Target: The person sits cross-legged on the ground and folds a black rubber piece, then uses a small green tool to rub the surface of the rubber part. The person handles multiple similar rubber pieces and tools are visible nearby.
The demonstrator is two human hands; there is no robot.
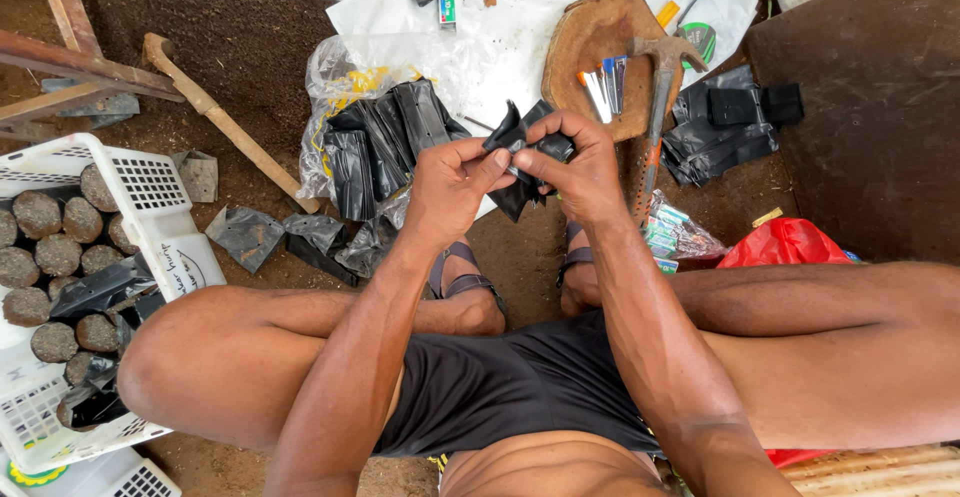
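While filled soil plugs [58, 254] sit in the crate [150, 212] left of the bag pile [385, 142], both hands, left hand [452, 185] and right hand [578, 167], pinch one black bag [522, 137], unfilled.

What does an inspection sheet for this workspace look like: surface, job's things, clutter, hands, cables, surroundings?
Surface: bare brown soil floor, with a white plastic sheet spread on it.
Job's things: small black plastic bag held in both hands; pile of black bags ahead.
Clutter: hammer leaning on a wooden block; wooden handle; red bag; loose black scraps.
Hands: left hand and right hand both pinch the bag.
Cables: nothing seen.
Surroundings: white basket of round soil-filled bags at left; dark board at right.
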